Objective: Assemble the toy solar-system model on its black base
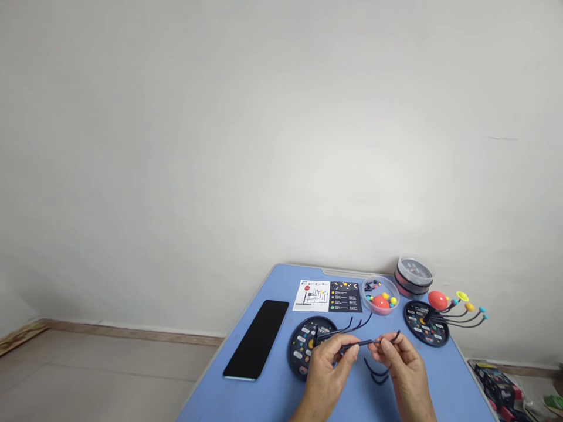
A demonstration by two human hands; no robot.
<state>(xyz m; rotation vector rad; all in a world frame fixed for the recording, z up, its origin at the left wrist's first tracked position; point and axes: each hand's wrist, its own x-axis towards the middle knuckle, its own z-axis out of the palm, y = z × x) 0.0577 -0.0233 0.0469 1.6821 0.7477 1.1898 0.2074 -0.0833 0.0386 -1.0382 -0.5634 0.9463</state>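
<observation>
My left hand (328, 366) is closed in a pinch on a thin black rod (364, 343) above the blue table. The fingertips of my right hand (402, 363) pinch the right side, where a curved black tip (397, 336) sticks up past the thumb. Whether this is one rod or two meeting between my hands, I cannot tell. Partly behind my left hand lies a round black base (303, 340) printed with coloured planets, with several black curved arms (363, 323) reaching right from it. Loose curved black arms (376, 374) rest on the table below my hands.
A black phone (257, 340) lies at left. Behind stand a printed instruction sheet (312, 298), a clear dish (364, 293) with coloured balls, and stacked round containers (413, 275). At right is an assembled planet model (426, 328) with a red ball. The blue table (211, 398) adjoins the wall.
</observation>
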